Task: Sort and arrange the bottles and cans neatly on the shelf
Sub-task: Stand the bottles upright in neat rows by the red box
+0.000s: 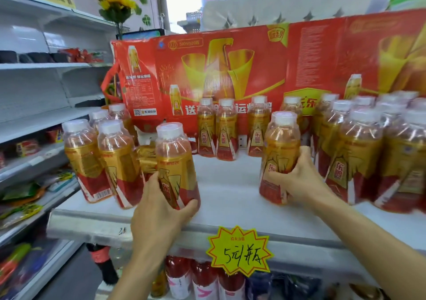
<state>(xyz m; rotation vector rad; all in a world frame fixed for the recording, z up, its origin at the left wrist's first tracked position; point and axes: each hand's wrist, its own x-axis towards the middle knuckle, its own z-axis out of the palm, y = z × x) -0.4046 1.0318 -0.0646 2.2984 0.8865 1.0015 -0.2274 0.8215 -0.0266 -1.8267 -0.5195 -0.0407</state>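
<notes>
Two bottles are in our hands on the white shelf (230, 184), both upright with gold-and-red labels and white caps. Farthest left we note side shelving (34, 115) holding packaged snacks. Next, at the shelf's left end, a cluster of like bottles (96, 159) stands close together. Our left hand (161, 209) curls round the lower body of the left bottle (176, 161), thumb on its right side, near the shelf's front edge and just beside that cluster. Behind, a row of three bottles (227, 129) lines the red display carton (230, 69). On the front lip hangs a yellow price tag (239, 250). Our right hand (302, 179) wraps its fingers round the right bottle (280, 156), which stands just beside the packed group of bottles (368, 152) at the shelf's right end.
</notes>
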